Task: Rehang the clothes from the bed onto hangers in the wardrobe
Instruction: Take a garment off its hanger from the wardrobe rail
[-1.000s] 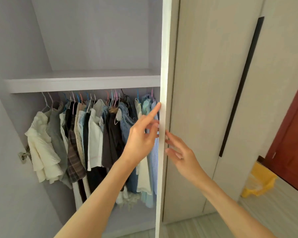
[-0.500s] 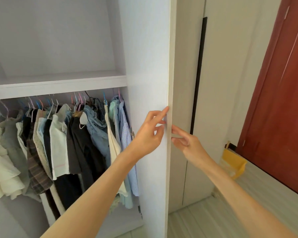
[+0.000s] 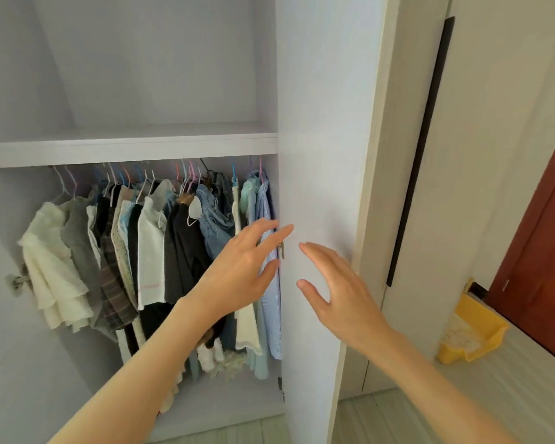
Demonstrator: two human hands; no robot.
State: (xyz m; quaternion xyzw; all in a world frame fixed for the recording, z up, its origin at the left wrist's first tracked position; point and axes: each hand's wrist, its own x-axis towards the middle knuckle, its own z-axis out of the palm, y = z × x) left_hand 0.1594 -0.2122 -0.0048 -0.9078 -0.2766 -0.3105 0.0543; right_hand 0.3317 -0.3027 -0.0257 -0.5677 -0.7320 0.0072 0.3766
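The wardrobe stands open, and its white door (image 3: 321,123) is swung wide to the right of the opening. Several clothes (image 3: 154,248) hang packed on coloured hangers (image 3: 186,174) under a shelf (image 3: 132,149). My left hand (image 3: 241,267) reaches in with straight fingers, next to a blue striped shirt (image 3: 268,283) at the row's right end. My right hand (image 3: 337,293) hovers open in front of the door's inner face and holds nothing. No bed is in view.
Another wardrobe door with a long black handle (image 3: 420,149) is closed to the right. A yellow dustpan (image 3: 471,331) lies on the pale floor near a red-brown door (image 3: 545,251). A metal hinge (image 3: 16,280) shows on the left wall.
The wardrobe door has swung fully open. Both hands let go of its edge and now spread open, the left one moving toward the hanging clothes.
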